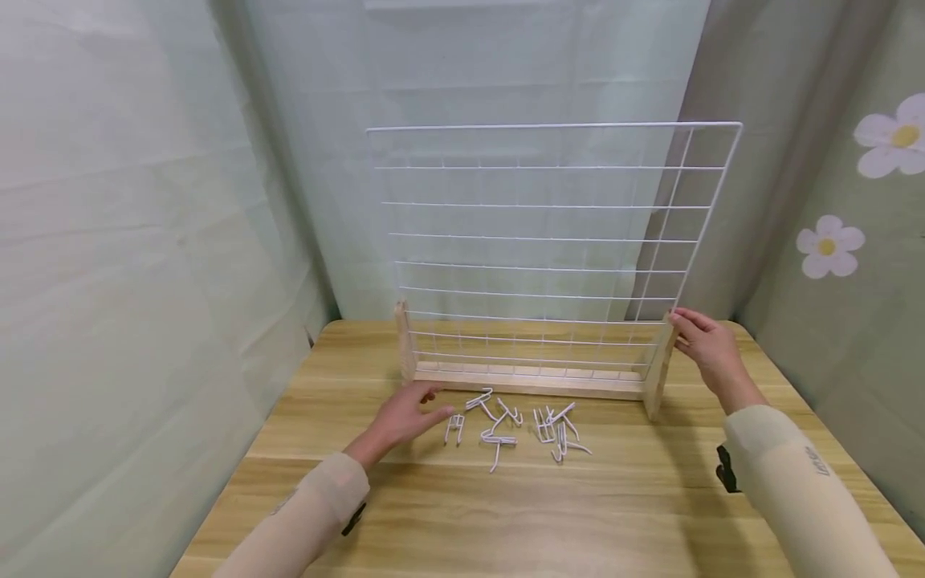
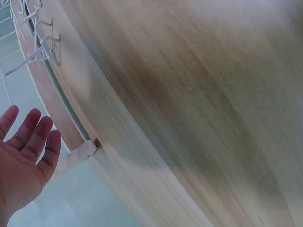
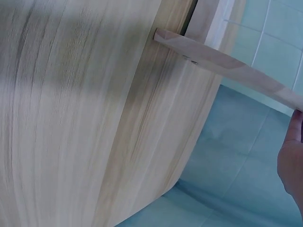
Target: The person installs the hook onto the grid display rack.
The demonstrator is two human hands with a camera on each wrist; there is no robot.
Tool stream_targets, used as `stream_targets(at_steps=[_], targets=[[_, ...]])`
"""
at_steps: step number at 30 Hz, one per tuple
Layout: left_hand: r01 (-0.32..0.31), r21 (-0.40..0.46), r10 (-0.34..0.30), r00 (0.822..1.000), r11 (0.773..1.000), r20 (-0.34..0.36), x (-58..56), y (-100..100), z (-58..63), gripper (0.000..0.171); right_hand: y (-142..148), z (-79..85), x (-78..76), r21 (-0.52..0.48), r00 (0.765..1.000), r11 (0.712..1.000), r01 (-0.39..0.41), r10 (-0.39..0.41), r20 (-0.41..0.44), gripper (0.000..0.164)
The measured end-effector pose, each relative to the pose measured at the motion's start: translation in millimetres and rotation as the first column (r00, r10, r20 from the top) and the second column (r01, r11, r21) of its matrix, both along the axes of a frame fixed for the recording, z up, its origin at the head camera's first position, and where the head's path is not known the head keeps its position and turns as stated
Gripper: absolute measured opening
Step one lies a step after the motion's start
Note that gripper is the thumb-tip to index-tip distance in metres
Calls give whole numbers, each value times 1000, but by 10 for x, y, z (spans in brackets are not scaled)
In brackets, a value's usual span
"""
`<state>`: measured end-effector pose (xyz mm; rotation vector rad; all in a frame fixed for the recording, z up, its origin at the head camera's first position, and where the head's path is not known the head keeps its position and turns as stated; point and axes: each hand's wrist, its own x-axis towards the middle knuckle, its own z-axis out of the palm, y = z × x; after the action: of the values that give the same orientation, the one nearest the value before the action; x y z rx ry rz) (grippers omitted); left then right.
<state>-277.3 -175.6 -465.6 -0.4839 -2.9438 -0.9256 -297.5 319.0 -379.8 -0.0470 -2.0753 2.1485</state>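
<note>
A white wire grid panel [image 1: 549, 241] stands upright in a wooden base [image 1: 535, 381] at the back of the wooden table [image 1: 506, 514]. Several white wire hooks [image 1: 516, 425] lie scattered in front of the base. My left hand [image 1: 405, 417] reaches over the table with fingers straight, just left of the hooks; the left wrist view shows this left hand [image 2: 23, 161] open and holding nothing, with the hooks [image 2: 40, 47] beyond. My right hand [image 1: 704, 345] touches the right wooden upright [image 1: 659, 373] of the base, its fingers lying against the post; how they curl I cannot tell.
Pale green curtains hang behind and to the left. A flowered cloth [image 1: 853, 233] covers the right side. The table's front half is bare wood. In the right wrist view, the wooden foot [image 3: 227, 66] juts out across the table surface.
</note>
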Motion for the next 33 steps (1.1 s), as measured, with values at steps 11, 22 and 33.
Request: stream_targets(at_steps=[11, 22, 33], targets=[[-12, -25, 12, 1000, 1000, 1, 1, 104, -34, 51, 36, 15, -7, -8, 999, 1000, -26, 27, 18, 48], [-35, -92, 36, 999, 995, 19, -23, 180, -24, 37, 6, -6, -24, 60, 999, 998, 12, -14, 30, 57], [-14, -131, 16, 1000, 991, 20, -45, 217, -7, 27, 7, 25, -28, 69, 999, 997, 22, -25, 44, 64]])
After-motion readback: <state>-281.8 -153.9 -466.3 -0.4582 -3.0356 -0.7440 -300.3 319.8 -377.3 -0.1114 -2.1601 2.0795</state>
